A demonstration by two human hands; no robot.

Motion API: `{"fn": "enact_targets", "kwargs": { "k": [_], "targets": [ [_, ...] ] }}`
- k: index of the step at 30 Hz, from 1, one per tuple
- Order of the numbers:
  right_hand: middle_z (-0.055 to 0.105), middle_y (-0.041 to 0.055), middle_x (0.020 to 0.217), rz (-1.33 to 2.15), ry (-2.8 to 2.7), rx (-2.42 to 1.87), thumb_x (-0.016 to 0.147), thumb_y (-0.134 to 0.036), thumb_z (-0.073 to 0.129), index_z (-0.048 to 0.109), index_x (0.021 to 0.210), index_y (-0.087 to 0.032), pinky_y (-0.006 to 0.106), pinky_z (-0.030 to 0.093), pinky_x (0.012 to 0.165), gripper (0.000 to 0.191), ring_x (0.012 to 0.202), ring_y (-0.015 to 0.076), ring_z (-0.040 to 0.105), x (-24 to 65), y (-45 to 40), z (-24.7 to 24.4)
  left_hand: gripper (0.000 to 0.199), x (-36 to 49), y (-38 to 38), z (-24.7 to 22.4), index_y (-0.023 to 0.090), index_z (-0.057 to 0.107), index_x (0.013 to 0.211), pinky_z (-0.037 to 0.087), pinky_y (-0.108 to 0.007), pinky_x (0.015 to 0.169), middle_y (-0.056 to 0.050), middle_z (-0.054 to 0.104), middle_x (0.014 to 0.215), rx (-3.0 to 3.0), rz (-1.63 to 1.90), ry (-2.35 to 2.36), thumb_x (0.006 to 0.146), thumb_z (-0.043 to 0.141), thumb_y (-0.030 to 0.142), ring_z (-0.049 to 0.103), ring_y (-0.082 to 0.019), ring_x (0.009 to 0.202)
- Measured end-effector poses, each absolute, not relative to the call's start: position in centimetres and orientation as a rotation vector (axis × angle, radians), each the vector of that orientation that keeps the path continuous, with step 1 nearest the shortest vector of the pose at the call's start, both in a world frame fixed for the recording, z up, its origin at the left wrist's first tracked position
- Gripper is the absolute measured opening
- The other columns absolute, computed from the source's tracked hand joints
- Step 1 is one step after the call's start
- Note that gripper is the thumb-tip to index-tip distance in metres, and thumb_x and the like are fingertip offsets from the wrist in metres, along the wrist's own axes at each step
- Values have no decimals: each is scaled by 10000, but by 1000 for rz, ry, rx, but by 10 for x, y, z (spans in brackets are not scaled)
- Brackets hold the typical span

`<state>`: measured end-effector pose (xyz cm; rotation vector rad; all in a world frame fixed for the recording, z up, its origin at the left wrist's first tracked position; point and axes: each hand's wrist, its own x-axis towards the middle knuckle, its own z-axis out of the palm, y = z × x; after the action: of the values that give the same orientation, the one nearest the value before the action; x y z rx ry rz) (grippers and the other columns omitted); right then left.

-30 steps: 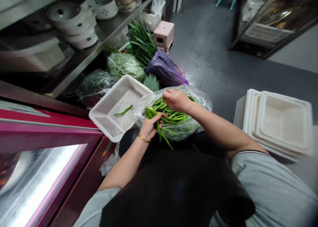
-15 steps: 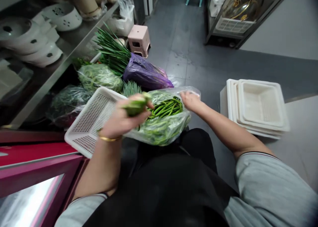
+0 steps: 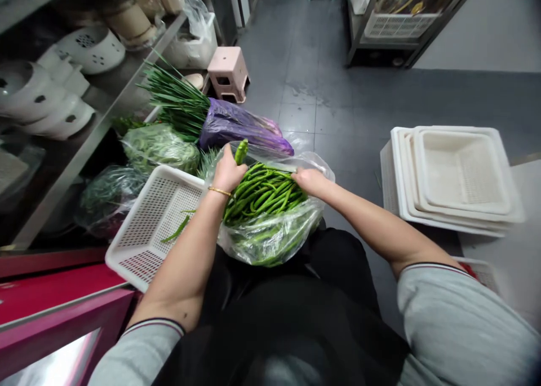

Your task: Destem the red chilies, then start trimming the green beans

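Note:
A clear plastic bag [image 3: 270, 242], its mouth open, rests at my lap. It is full of long thin green vegetables [image 3: 268, 191] that look like chili peppers or beans. My left hand [image 3: 229, 169] is closed at the bag's left rim around a thicker green pepper [image 3: 242, 151], whose end sticks up past the thumb. Whether those fingers also pinch the plastic, I cannot tell. At the right rim, my right hand [image 3: 310, 181] grips the bag's edge. Left of the bag, a white perforated basket [image 3: 158, 205] holds a few green pieces [image 3: 176, 229], partly behind my left forearm.
Beyond the bag lie leafy stalks in a purple wrapper [image 3: 243, 128] and a bag of greens [image 3: 158, 148]. A pink stool [image 3: 228, 70] stands farther back. Stacked white baskets [image 3: 460, 172] are on the floor at right. Shelving with white pots [image 3: 54, 104] runs along the left.
My left hand has moved from over the basket to the bag's left rim, still holding the green pepper. The bag's mouth is wider, and more of the vegetables show. The view has shifted slightly.

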<state>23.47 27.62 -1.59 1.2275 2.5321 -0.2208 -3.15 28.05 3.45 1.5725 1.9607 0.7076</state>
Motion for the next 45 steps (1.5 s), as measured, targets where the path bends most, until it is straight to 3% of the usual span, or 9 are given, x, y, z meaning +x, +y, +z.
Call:
{"fn": "enact_targets", "kwargs": {
  "k": [4,6,11,18,22,26,31,35,45],
  "targets": [
    [628,154,1012,-269,2569,1071,873,-175,445,649,1030,-123,287,420,631,262,784,206,605,223,285,-30,242,-21,265,54,131,663,883,498,-334,753,-61,654,759,1598,606,1700,686,634,268,633,-231,779],
    [615,158,1011,-262,2682,1036,881,-214,464,639,994,-112,307,421,685,231,841,217,583,224,279,-25,231,-23,244,62,132,662,797,495,-308,664,-47,630,681,1556,603,1558,712,642,346,611,-199,678],
    [626,119,936,-356,3012,937,934,-261,435,603,976,-117,314,400,755,225,838,185,554,206,242,5,267,-9,196,67,154,664,884,473,-283,683,-46,677,800,1737,554,1477,744,656,382,617,-185,730],
    [676,62,908,-623,2877,916,911,-306,526,656,965,-150,251,371,624,210,744,146,585,221,245,-19,132,-30,185,29,191,659,840,425,-276,619,-60,666,705,2082,-142,1602,773,554,236,629,-218,691],
    [686,56,853,-767,2736,1001,875,-282,583,697,909,-153,238,363,605,175,706,135,580,253,261,-28,151,-76,183,43,166,669,798,447,-258,621,-39,670,683,1867,230,1773,747,607,293,617,-187,657],
    [679,64,842,-626,2818,1085,933,-365,495,707,965,-175,235,335,586,286,692,135,579,219,249,1,281,-59,181,72,135,682,955,492,-289,755,-63,711,858,1820,660,1747,779,603,340,640,-192,789],
    [678,119,955,-515,2899,1123,927,-440,497,695,1011,-139,245,357,610,369,773,173,610,178,241,39,223,-20,194,60,166,680,957,484,-310,783,-59,701,883,1981,410,1439,758,626,251,633,-204,825],
    [693,101,995,-944,2943,964,908,-395,547,693,1045,-146,268,420,720,319,840,171,625,211,250,31,179,-44,200,36,133,668,854,472,-276,691,-40,668,783,1857,375,1375,750,638,275,602,-173,723],
    [587,20,632,-1469,2915,1094,931,-438,467,622,711,-138,246,392,592,403,575,101,510,201,201,16,194,-17,189,34,152,674,883,451,-249,704,-21,670,795,1928,233,1119,757,654,297,593,-155,739]
  ]
}}
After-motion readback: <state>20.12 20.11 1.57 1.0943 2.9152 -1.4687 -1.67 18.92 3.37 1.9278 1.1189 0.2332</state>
